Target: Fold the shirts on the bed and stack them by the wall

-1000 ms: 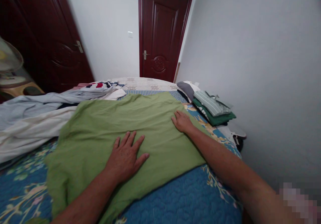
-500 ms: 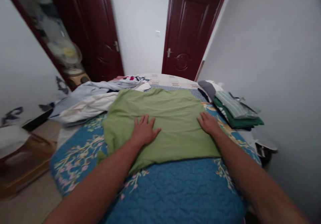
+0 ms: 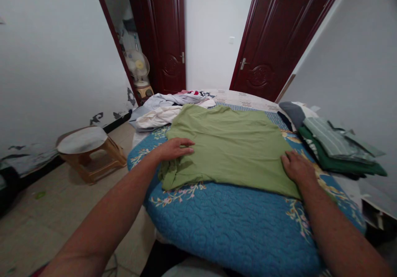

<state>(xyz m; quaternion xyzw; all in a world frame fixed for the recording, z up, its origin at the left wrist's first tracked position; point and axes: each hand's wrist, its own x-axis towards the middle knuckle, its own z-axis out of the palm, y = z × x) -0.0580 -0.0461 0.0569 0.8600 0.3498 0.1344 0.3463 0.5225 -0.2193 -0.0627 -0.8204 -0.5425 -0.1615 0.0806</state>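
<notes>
The green shirt [image 3: 229, 144] is lying flat across the bed [image 3: 242, 227], long axis running left to right; the left hand [image 3: 173, 148] and right hand [image 3: 297, 167] are resting open-palmed on opposite edges, seemingly pressing.

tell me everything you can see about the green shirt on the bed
The green shirt is a plain olive-green garment of soft, thin-looking cloth, spread flat on the blue quilt. Its left edge is bunched and wrinkled; the rest lies fairly smooth. The left hand rests flat on that left edge, and the right hand presses its right edge. Its far end meets a pile of pale clothes.
</notes>
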